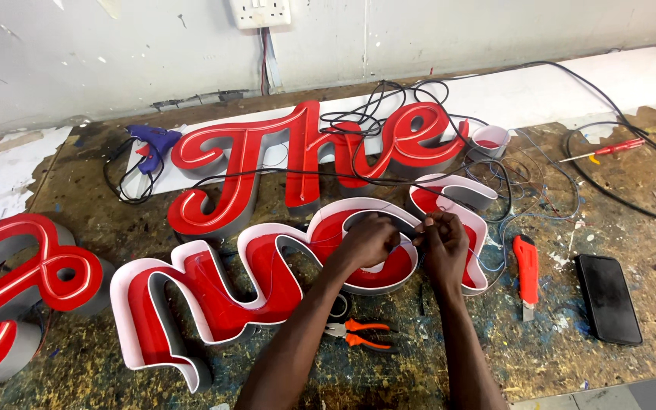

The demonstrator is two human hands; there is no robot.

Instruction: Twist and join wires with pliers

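Left hand (370,239) and right hand (443,241) meet fingertip to fingertip, pinching a thin wire (411,232) over the open red channel letters (267,285) at the table (100,357) centre, orange pliers (362,334) toward the near edge, orange utility knife (526,275) and black phone (608,298) rightward.

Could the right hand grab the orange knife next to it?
Probably yes. The orange knife lies in the open on the workbench, just beside the right hand, with nothing over it. That hand is busy pinching a thin wire, though.
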